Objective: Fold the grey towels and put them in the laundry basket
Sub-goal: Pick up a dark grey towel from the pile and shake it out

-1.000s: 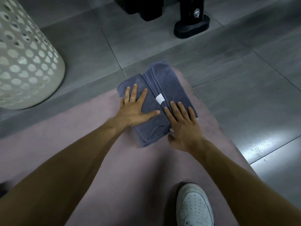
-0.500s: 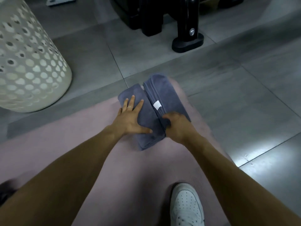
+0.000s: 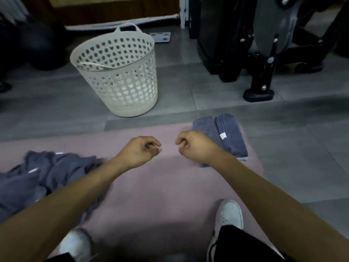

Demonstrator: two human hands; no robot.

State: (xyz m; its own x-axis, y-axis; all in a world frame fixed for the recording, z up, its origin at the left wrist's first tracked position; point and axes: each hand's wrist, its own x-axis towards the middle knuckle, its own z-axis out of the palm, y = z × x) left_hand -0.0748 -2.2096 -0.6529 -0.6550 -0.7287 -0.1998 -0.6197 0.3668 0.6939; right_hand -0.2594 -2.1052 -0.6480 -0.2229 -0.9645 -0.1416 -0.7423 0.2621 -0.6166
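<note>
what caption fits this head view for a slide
Both hands curled and empty above the pink mat, folded towel beside it, basket waiting.

Both bare forearms reach forward, converging toward the middle. The left hand [image 3: 140, 151] has its fingers curled into a loose fist, holding nothing. The right hand [image 3: 194, 146] is likewise curled and holds nothing. The two fists sit near each other, apart.

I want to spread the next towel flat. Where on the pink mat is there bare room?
The pink mat is bare in the middle, between the unfolded towels at left and the folded towel at right. The left side is crowded. The laundry basket stands off the mat.
</note>
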